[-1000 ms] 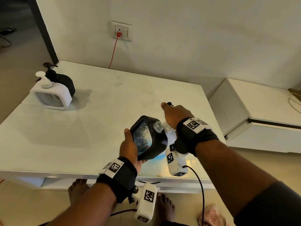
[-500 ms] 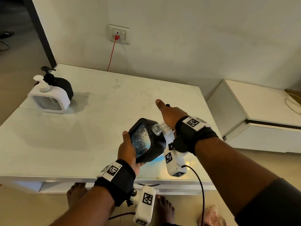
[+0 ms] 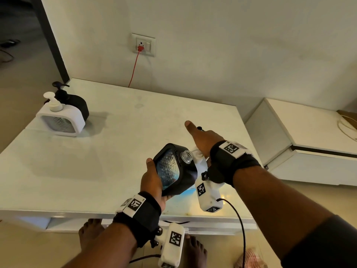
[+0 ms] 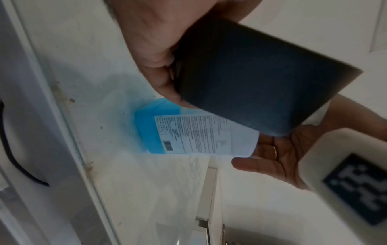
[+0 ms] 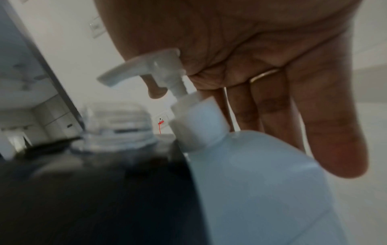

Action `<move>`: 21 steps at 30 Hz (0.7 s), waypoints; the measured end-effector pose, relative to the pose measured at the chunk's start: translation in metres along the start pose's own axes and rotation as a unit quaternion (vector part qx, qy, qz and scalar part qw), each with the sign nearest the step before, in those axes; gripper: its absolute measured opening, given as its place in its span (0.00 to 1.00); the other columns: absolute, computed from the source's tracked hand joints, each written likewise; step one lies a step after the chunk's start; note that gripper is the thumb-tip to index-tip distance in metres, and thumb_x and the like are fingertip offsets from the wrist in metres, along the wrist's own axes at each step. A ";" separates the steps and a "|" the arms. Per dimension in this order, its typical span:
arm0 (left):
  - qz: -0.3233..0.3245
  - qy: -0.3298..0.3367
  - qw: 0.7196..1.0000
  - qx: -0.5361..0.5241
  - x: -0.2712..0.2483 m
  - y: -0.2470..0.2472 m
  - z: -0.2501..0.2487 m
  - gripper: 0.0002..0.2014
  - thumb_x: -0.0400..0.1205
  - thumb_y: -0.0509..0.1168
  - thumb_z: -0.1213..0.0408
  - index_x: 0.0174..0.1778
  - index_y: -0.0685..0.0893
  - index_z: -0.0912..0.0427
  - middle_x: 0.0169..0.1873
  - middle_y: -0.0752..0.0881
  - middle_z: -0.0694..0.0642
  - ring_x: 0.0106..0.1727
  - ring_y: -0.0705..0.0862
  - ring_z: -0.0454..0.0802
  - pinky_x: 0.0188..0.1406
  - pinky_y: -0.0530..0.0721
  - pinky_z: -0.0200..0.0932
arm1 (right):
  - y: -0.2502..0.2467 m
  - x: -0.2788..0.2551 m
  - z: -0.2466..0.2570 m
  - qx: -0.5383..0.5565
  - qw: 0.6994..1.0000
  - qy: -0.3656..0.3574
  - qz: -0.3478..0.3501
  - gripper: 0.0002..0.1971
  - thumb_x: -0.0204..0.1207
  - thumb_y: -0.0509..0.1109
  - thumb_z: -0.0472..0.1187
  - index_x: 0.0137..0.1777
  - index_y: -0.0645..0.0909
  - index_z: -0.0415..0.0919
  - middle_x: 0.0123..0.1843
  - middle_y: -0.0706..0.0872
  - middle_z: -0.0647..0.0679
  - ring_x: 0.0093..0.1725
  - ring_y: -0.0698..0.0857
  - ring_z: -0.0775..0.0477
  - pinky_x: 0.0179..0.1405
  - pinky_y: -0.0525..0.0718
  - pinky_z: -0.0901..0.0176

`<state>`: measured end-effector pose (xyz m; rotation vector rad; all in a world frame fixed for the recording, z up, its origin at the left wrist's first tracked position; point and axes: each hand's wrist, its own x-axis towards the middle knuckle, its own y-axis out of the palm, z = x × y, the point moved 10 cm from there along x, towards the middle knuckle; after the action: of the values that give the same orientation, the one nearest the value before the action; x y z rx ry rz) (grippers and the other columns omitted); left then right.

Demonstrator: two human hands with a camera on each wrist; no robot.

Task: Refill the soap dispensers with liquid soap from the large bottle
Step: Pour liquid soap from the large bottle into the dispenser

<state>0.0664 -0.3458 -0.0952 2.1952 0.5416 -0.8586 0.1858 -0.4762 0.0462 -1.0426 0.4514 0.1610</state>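
Note:
My left hand (image 3: 152, 180) grips a black soap dispenser (image 3: 173, 169) by its lower side and holds it tilted above the table's near edge. Its clear threaded neck (image 3: 187, 156) is uncapped and points toward the large bottle (image 4: 188, 136). That bottle holds blue soap, has a white label and stands on the table, mostly hidden behind the dispenser. My right hand (image 3: 201, 138) lies flat on the bottle's white pump head (image 5: 146, 66), fingers straight. The pump spout points toward the dispenser's neck (image 5: 117, 126).
A white dispenser (image 3: 61, 120) and a second black one (image 3: 75, 101) stand at the white table's (image 3: 96, 161) far left corner. A red cable hangs from a wall socket (image 3: 144, 45). A low white cabinet (image 3: 309, 132) stands right of the table. Bare feet show below its front edge.
The head view has tipped up a little. My right thumb reaches slightly further forward over the pump. The black dispenser stays tilted beside the bottle in my left hand.

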 end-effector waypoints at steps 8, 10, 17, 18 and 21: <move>-0.007 0.008 1.000 0.004 0.001 0.000 0.000 0.23 0.91 0.50 0.35 0.53 0.82 0.47 0.56 0.88 0.62 0.62 0.87 0.67 0.69 0.85 0.69 | 0.003 0.005 -0.004 0.014 1.000 0.013 -0.015 0.50 0.69 0.46 0.83 0.70 0.78 0.41 0.61 0.86 0.41 0.54 0.85 0.40 0.58 0.76 0.49; -0.012 0.004 1.000 0.011 0.000 -0.001 0.000 0.22 0.91 0.50 0.36 0.52 0.82 0.47 0.55 0.88 0.60 0.60 0.87 0.66 0.64 0.87 0.66 | 0.000 0.005 -0.009 0.015 0.999 0.020 -0.034 0.47 0.73 0.50 0.79 0.79 0.72 0.43 0.69 0.83 0.42 0.63 0.83 0.38 0.61 0.74 0.49; -0.013 0.007 1.000 0.015 -0.002 0.001 -0.001 0.24 0.91 0.50 0.36 0.64 0.82 0.49 0.57 0.88 0.61 0.58 0.88 0.64 0.53 0.89 0.59 | -0.005 -0.002 -0.011 -0.006 0.998 0.007 -0.058 0.38 0.80 0.55 0.71 0.79 0.71 0.44 0.71 0.81 0.42 0.67 0.80 0.38 0.65 0.75 0.49; -0.012 0.007 1.000 0.014 -0.003 0.001 -0.001 0.24 0.91 0.50 0.36 0.64 0.82 0.49 0.57 0.88 0.61 0.58 0.88 0.64 0.53 0.89 0.59 | -0.005 -0.003 -0.010 -0.009 0.998 0.006 -0.054 0.39 0.80 0.54 0.71 0.79 0.71 0.43 0.71 0.81 0.41 0.66 0.81 0.38 0.64 0.75 0.49; -0.012 0.006 1.000 0.009 -0.003 0.000 -0.002 0.23 0.91 0.51 0.36 0.60 0.82 0.49 0.59 0.87 0.62 0.58 0.87 0.64 0.62 0.87 0.64 | -0.003 -0.001 -0.005 -0.008 1.000 -0.001 -0.022 0.45 0.76 0.49 0.78 0.72 0.77 0.40 0.66 0.84 0.41 0.56 0.83 0.40 0.55 0.76 0.51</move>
<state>0.0649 -0.3450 -0.0923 2.2149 0.5697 -0.8658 0.1843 -0.4813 0.0468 -1.0666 0.4269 0.1265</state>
